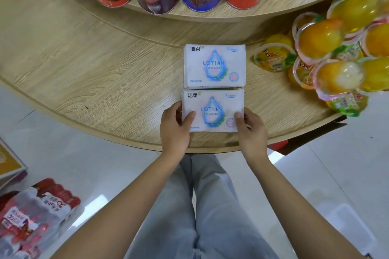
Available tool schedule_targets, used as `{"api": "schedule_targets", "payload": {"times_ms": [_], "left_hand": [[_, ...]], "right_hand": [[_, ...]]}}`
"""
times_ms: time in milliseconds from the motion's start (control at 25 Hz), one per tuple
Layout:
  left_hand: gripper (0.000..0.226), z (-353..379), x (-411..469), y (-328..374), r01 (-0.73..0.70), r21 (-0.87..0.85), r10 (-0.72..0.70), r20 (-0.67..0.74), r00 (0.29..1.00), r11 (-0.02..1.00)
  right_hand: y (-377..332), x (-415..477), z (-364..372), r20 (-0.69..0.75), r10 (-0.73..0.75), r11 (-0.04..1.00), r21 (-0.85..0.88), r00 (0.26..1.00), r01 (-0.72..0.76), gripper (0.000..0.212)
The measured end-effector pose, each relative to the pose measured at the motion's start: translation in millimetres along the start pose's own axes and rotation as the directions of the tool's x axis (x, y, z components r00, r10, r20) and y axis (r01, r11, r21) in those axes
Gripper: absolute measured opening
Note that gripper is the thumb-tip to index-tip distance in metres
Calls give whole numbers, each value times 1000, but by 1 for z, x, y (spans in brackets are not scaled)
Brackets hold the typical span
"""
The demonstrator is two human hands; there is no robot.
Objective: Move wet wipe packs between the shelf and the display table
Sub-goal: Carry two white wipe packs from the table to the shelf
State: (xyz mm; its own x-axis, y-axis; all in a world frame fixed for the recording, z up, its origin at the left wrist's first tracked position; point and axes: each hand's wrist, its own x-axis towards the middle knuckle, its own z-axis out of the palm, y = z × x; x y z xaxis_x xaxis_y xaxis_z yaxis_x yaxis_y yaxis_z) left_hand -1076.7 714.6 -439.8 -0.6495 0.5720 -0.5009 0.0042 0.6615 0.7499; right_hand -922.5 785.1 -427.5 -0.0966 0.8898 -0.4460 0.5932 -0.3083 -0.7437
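the near pack (212,111) lies mid-frame on the tabletop (105,73), touching a second pack (214,66) above it; left hand (174,126) and right hand (251,130) grip its side edges, fingers (178,106) curled, thumbs on top; likely placing or lifting, i cannot tell which; next, release squarely or lift level.

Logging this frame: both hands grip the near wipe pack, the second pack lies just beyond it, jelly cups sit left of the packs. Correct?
One slip: the head view shows the jelly cups right of the packs, not left. Otherwise yes: left hand and right hand grip the near wipe pack, the second pack just beyond it.
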Motion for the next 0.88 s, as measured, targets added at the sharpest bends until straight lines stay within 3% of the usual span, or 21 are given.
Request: {"api": "schedule_targets", "payload": {"times_ms": [360,520,720,880], "left_hand": [[30,10,3,6,67,-104,-63,34,997,992],[31,-5,14,8,80,7,-80,100,992,997],[23,-30,0,22,-171,189,172,11,985,967],[17,-39,-27,38,-320,285,240,282,929,903]], "right_hand": [[2,19,2,-129,68,997,-22,989,-72,19],[0,17,-9,-125,-24,970,-242,992,-7,25],[-1,1,-34,-68,-135,920,-380,988,99,31],[5,-32,-61,30,-138,876,-463,990,136,27]]}}
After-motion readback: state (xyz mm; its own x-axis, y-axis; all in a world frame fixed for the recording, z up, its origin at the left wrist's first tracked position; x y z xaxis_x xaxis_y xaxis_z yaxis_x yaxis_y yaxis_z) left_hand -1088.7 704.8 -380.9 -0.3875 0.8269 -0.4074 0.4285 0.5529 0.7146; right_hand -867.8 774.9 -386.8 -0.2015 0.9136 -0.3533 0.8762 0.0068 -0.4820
